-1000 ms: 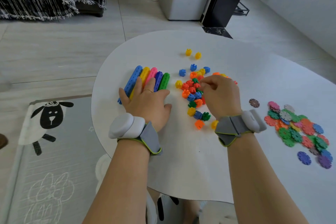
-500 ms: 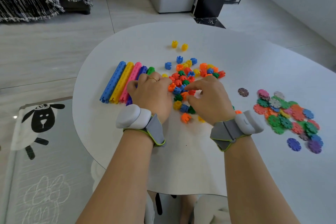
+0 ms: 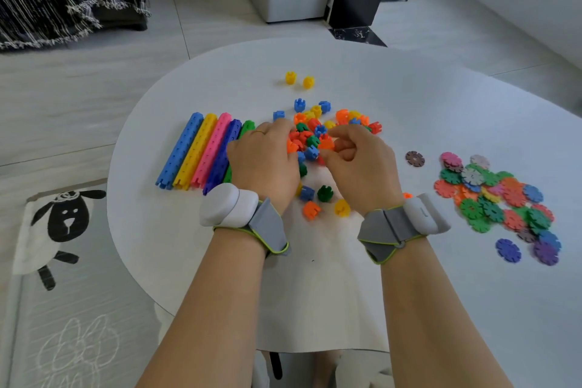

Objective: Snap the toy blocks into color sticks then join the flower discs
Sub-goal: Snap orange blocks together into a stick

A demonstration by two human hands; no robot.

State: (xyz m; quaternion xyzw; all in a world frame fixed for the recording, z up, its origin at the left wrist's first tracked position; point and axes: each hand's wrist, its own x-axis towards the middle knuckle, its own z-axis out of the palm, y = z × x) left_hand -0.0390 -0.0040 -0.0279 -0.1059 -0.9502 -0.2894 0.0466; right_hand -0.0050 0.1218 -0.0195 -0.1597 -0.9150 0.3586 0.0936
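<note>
Hovering over the loose blocks (image 3: 315, 132) on the bench (image 3: 409, 98), the right hand (image 3: 359, 167) pinches an orange block (image 3: 326, 144). The left hand (image 3: 264, 164) curls its fingers into the pile, its grip hidden. Five colour sticks (image 3: 201, 151) lie just left of the pile, flower discs (image 3: 491, 195) well to its right.

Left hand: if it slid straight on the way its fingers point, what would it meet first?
Probably the loose blue block just past the fingers of the left hand; depth is unclear.
</note>
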